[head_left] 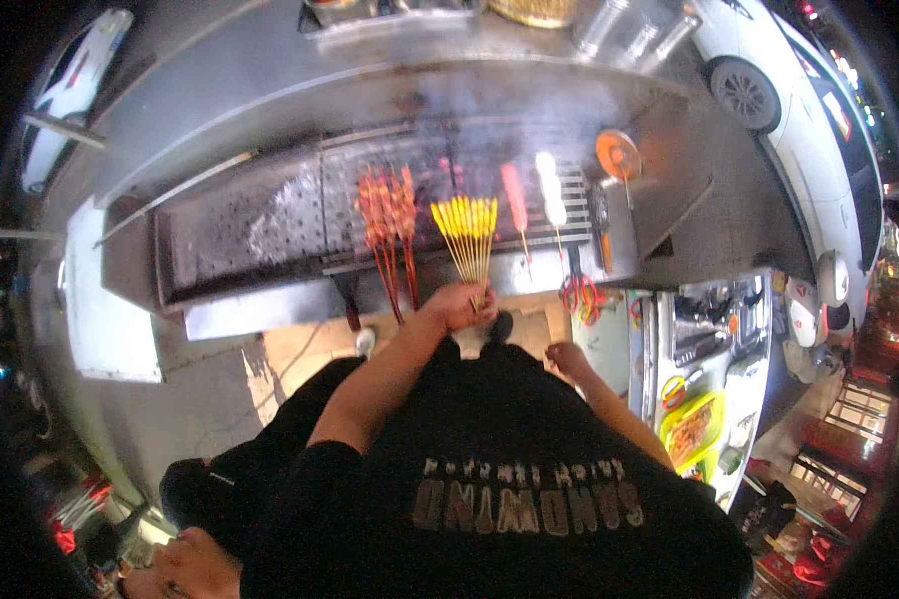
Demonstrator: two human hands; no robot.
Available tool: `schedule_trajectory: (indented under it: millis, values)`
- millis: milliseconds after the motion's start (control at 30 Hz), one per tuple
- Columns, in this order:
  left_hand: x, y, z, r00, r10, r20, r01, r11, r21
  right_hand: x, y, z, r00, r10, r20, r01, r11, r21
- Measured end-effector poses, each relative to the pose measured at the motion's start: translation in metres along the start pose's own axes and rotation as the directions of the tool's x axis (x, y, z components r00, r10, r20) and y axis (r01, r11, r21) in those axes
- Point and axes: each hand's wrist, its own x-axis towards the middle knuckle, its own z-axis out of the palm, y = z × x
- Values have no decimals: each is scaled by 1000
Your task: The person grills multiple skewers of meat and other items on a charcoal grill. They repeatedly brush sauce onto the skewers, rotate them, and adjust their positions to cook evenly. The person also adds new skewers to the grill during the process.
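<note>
My left hand (466,304) is closed round the lower ends of a fan of yellow-topped skewers (464,222), their tops over the smoking grill (240,230). To its left on the grate lie several reddish-brown meat skewers (387,205). Right of the fan are a pink sausage skewer (515,200) and a skewer of white pieces (549,190). My right hand (566,359) hangs low in front of the grill, fingers curled, with nothing visible in it. Above it, red-handled scissors (580,298) hang at the grill's front edge, apart from the hand.
An orange-handled tool (604,240) and a round orange thing (619,155) with a stick lie at the grill's right end. A side counter at right bears a yellow-green food basket (721,429). Parked white car (809,130) beyond; another person's hand (185,564) at lower left.
</note>
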Motion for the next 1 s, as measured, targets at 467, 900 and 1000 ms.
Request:
schedule_trajectory:
  millis: [467, 900, 1000]
  values:
    - [18, 2, -11, 999, -27, -27, 27, 1000, -6, -14, -261, 26, 849, -526, 47, 505, 783, -364]
    - [3, -6, -1, 991, 128, -38, -124, 987, 100, -28, -214, 28, 883, -436, 171, 458, 727, -512]
    - [-7, -1, 11, 976, 136, -172, -107, 981, 164, -29, -207, 20, 884, -439, 164, 456, 728, -512]
